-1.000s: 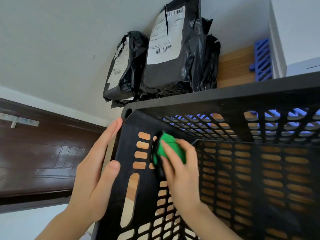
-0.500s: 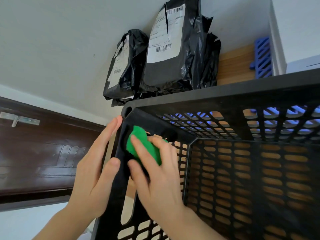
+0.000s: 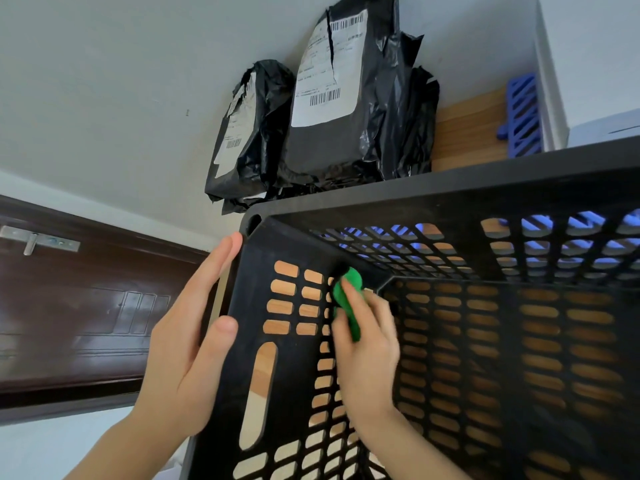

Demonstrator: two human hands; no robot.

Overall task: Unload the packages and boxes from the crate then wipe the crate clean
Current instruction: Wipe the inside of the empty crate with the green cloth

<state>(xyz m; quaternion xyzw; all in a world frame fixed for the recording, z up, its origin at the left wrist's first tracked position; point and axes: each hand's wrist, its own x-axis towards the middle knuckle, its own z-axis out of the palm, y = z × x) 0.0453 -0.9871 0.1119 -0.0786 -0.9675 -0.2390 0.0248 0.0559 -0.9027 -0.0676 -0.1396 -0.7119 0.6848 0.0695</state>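
Note:
A black slotted plastic crate (image 3: 433,199) fills the lower right, with nothing visible inside it. My left hand (image 3: 187,337) lies flat against the outside of its left wall, fingers straight and thumb over the rim. My right hand (image 3: 367,344) is inside the crate and holds a green cloth (image 3: 348,299) pressed against the inner left wall near the far corner. Two black poly-bag packages (image 3: 349,98) with white shipping labels lean on the wall behind the crate; the smaller package (image 3: 249,129) stands on the left.
The crate stands on a wooden table (image 3: 467,133). A blue slotted plastic piece (image 3: 523,116) and a white box (image 3: 588,64) are at the back right. A dark brown door (image 3: 86,306) is on the left.
My right hand swept the green cloth from the inner wall up to the left rim, then back down and right toward the far inner corner. My left hand stayed on the crate's outer wall.

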